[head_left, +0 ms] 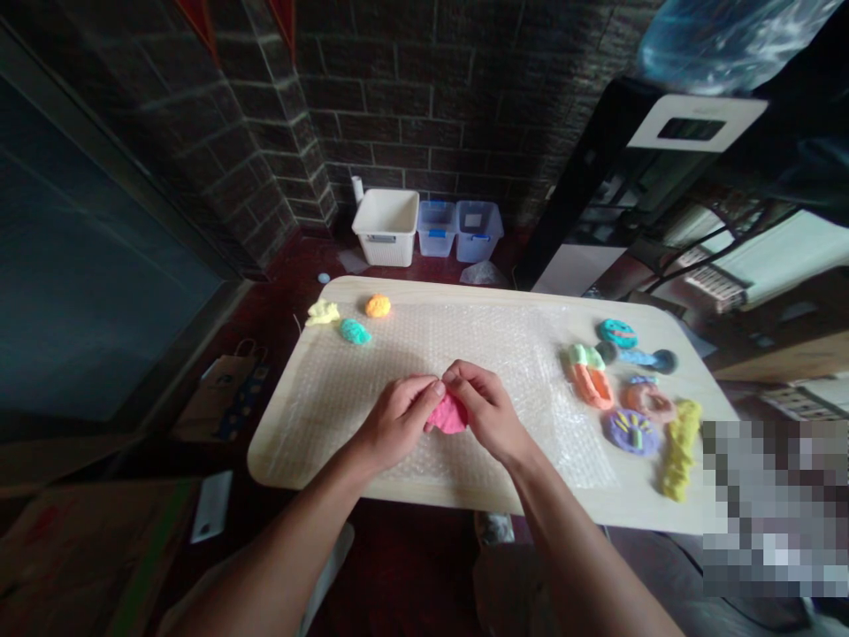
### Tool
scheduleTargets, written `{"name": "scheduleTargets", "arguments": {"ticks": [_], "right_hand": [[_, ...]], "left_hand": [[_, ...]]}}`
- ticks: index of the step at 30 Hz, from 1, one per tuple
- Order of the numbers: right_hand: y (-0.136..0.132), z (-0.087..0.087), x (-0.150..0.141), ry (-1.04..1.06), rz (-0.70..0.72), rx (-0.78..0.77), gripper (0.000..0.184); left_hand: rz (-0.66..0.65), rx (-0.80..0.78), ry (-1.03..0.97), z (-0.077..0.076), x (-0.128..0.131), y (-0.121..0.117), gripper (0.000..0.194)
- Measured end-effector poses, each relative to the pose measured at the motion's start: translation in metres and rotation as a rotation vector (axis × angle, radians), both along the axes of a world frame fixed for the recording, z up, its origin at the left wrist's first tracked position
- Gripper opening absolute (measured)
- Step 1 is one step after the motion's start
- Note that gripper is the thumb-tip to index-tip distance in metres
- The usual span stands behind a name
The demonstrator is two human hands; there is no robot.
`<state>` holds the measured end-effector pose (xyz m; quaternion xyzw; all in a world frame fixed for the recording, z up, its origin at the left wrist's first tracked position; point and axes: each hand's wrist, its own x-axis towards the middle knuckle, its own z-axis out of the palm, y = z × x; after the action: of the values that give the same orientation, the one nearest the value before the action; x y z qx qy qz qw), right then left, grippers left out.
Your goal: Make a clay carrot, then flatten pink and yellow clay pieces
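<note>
A lump of pink modelling clay (449, 416) is held between my two hands over the middle of the table. My left hand (404, 411) grips its left side, with the thumb near the top edge. On the other side my right hand (483, 402) pinches it, and the thumbs and fingertips of both hands almost meet. Bubble wrap (411, 354) lies on the table beneath them. Toward the far left are an orange clay lump (378, 306), a teal clay lump (355, 332) and a pale yellow clay piece (323, 312).
Shaped clay pieces sit at the table's right: a teal disc (618, 333), a blue dumbbell-like piece (640, 357), an orange-and-green piece (593, 385), a pink ring (650, 402), a purple disc (631, 432) and a yellow strip (681, 451). Bins (386, 230) and a water dispenser (590, 186) stand beyond.
</note>
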<state>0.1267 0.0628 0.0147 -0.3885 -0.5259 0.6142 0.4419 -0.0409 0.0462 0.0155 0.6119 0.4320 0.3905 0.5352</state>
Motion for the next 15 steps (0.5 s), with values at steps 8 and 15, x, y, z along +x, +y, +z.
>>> {"name": "scheduleTargets", "arguments": {"ticks": [8, 15], "right_hand": [[-0.0013, 0.0024, -0.0016, -0.071, -0.032, 0.067, 0.041], [-0.0026, -0.0007, -0.0003, -0.077, 0.027, 0.065, 0.034]], "left_hand": [[0.076, -0.023, -0.020, -0.0005, 0.0016, 0.0012, 0.039], [0.088, 0.119, 0.086, 0.0029, -0.0012, 0.0033, 0.038]]}}
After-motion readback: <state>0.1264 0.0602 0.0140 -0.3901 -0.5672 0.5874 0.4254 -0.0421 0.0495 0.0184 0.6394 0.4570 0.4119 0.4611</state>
